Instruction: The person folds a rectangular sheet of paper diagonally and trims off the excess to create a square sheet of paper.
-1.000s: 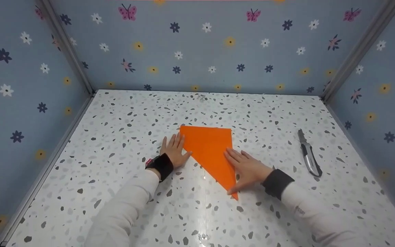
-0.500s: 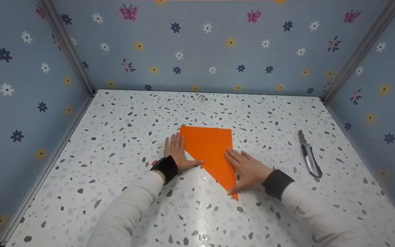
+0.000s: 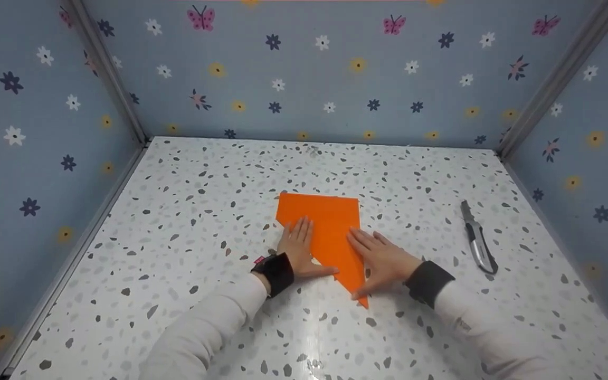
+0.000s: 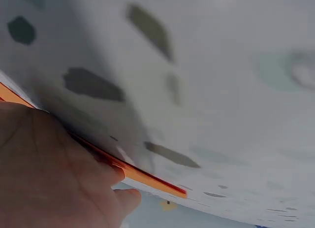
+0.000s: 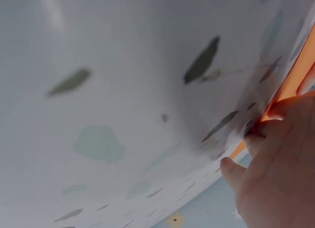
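A sheet of orange paper, folded along a slanting lower-left edge to a point at the bottom, lies flat on the speckled table. My left hand rests across that slanted edge, fingers straight and thumb stretched toward the lower tip. On the right edge my right hand presses the paper with straight fingers, its thumb near the bottom point. In the left wrist view the orange paper shows as a thin layered edge under the left hand. The right wrist view has the right hand over the paper's edge.
A utility knife with a grey and black handle lies on the white speckled table, to the right of the right hand. Blue flowered panels stand at the back and both sides.
My left hand has slid along the paper's slanted edge, rightward and down toward the bottom tip. My right hand has stayed in place on the right edge.
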Tool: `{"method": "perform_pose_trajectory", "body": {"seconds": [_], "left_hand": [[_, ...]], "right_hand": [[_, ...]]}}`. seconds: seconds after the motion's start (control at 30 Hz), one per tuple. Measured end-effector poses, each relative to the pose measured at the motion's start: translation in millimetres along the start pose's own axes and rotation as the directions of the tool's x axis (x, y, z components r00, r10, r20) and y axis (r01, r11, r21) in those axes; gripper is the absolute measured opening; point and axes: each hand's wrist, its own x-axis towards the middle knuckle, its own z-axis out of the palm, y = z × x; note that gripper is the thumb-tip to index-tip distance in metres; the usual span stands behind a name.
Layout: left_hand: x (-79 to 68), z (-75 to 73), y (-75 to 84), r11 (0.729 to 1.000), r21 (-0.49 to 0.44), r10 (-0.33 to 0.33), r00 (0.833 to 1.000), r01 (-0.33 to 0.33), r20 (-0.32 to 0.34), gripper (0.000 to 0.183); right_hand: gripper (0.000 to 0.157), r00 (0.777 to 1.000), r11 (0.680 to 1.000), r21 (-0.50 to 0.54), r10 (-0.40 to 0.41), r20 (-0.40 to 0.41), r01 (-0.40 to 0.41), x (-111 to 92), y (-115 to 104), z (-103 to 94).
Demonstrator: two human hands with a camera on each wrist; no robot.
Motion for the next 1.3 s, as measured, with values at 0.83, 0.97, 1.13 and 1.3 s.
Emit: {"method": "perform_pose_trajectory", "body": {"seconds": [0.83, 0.97, 1.13, 1.3], "left_hand": [[-6.6, -2.9, -1.9, 0.989, -0.106, 0.103, 0.994, -0.105, -0.023, 0.105], [-2.6, 2.7, -24.0, 0.991, -0.134, 0.010, 1.000, -0.010, -0.005, 0.105], [-0.1, -0.6, -46.6, 0.968, -0.180, -0.171, 0.985, 0.173, 0.024, 0.111], [4.4, 0.1, -57.8, 0.947, -0.193, -0.257, 0.966, 0.258, 0.029, 0.114]], "right_hand": [[0.140, 0.999, 1.000, 0.001, 0.029, -0.039, -0.029, 20.7, 6.8, 0.9], [0.142, 0.999, 0.999, -0.002, 0.045, -0.024, -0.045, 20.3, 5.5, -0.5], [0.140, 0.999, 0.999, 0.005, 0.038, -0.029, -0.038, 18.0, 5.5, -2.6], [0.138, 0.999, 0.999, 0.010, 0.036, -0.025, -0.036, 17.1, 4.8, -2.1]]}}
